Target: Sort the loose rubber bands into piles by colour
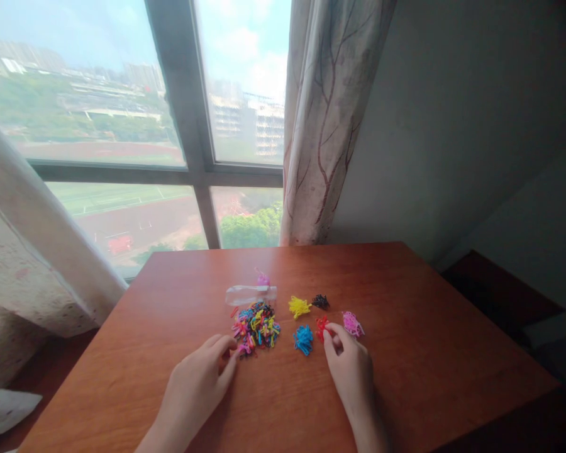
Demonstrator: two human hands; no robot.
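A heap of small mixed-colour hair elastics [259,324] lies on the wooden table. At its lower left edge is my left hand [200,371], with fingers bent, thumb and forefinger slightly apart, and the tips touching or just beside some pink bands. To the right, my right hand [349,358] pinches at a small pile of red hair elastics [321,326], thumb and forefinger together on red bands. Around it are sorted piles: blue elastics [303,340], yellow elastics [299,306], black elastics [320,301] and pink elastics [353,324]. My right fingers partly cover the red pile.
Behind the mixed heap, a clear plastic bottle-shaped container [248,295] lies on its side, with a purple item [263,279] by its right end. The wooden table [434,352] reaches toward a window. A patterned curtain [330,126] hangs beyond the far edge.
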